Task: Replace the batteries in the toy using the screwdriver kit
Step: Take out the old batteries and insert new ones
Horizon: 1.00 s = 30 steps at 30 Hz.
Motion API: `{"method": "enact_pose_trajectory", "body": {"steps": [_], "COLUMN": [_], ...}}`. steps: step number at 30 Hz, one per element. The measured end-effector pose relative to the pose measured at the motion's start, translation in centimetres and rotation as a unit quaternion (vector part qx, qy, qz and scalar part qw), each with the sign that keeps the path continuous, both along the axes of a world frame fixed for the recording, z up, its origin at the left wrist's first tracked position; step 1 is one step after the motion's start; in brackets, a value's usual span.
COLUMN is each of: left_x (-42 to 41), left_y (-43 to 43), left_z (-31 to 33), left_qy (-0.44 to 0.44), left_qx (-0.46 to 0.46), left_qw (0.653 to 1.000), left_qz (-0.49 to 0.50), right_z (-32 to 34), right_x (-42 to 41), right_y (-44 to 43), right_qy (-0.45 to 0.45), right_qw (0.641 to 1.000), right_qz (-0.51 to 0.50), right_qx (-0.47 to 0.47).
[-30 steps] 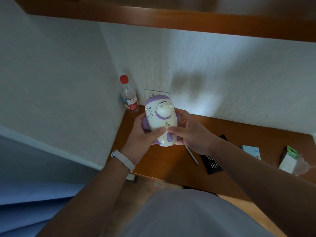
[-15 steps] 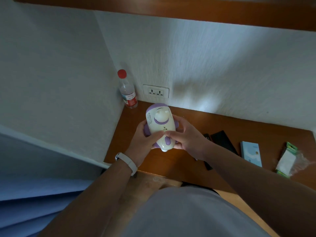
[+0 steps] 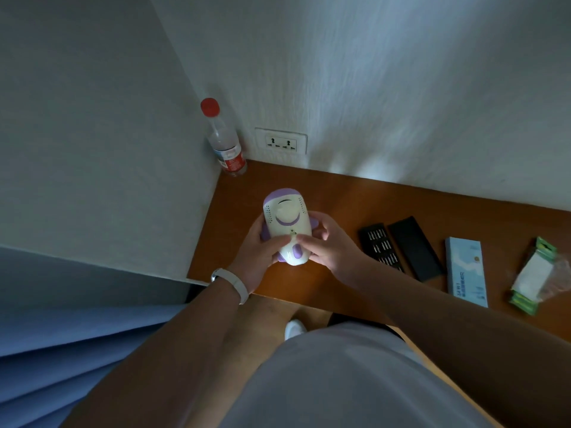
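Lowered toward the table's (image 3: 386, 199) left edge, the toy (image 3: 285, 225) sits in curled fingers of left hand (image 3: 258, 257) and right hand (image 3: 329, 251), long axis toward the wall; the screwdriver kit (image 3: 381, 247) lies nearest the right hand.

The toy (image 3: 287, 230) is noted as smooth cream and purple plastic with a faint sheen. The desk (image 3: 386, 205) is recorded as varnished wood, semi-glossy. The wall (image 3: 401, 88) is found rough-textured and matt. The bottle (image 3: 227, 146) is clear plastic. The screwdriver kit tray (image 3: 381, 247) is matt black. The box (image 3: 466, 273) appears to be smooth card. The battery pack (image 3: 537, 276) is wrapped in crinkled clear film.
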<state>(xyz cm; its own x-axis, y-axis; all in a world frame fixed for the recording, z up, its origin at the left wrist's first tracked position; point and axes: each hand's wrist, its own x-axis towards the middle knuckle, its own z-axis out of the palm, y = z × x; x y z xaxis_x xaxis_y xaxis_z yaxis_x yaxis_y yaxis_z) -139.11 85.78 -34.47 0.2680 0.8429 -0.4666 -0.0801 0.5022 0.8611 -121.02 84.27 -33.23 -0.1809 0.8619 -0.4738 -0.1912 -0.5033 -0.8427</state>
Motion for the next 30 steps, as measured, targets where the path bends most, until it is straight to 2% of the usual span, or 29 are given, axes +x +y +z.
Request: {"method": "enact_pose_trajectory", "body": {"steps": [7, 10, 12, 15, 18, 20, 23, 30], "left_x": [-0.6, -0.9, -0.9, -0.7, -0.4, -0.4, -0.4, -0.1], "left_y": [0.6, 0.8, 0.9, 0.8, 0.7, 0.6, 0.5, 0.6], "left_z": [-0.2, 0.0, 0.4, 0.6, 0.7, 0.7, 0.6, 1.1], "left_qy": [0.023, 0.043, 0.062, 0.098, 0.116, 0.126, 0.141, 0.182], "left_qx": [0.02, 0.028, 0.037, 0.052, 0.061, 0.06, 0.056, 0.065], "left_qw": [1.0, 0.999, 0.997, 0.994, 0.991, 0.99, 0.988, 0.981], "left_qz": [0.005, 0.003, -0.008, -0.008, -0.004, -0.003, 0.003, 0.002], "right_z": [-1.1, -1.4, -1.9, -3.3, -5.0, -5.8, -6.8, -7.1], "right_x": [0.0, 1.0, 2.1, 4.5, 6.9, 7.7, 7.5, 6.2], "right_y": [0.7, 0.6, 0.5, -0.2, -1.4, -2.2, -3.0, -2.2], "right_qy": [-0.038, -0.132, -0.243, -0.425, -0.519, -0.552, -0.575, -0.586], "right_qw": [0.999, 0.989, 0.964, 0.898, 0.845, 0.819, 0.799, 0.794], "right_qz": [0.013, 0.053, 0.078, 0.099, 0.123, 0.153, 0.171, 0.16], "right_qx": [0.018, 0.042, 0.071, 0.06, 0.046, 0.045, 0.035, 0.002]}}
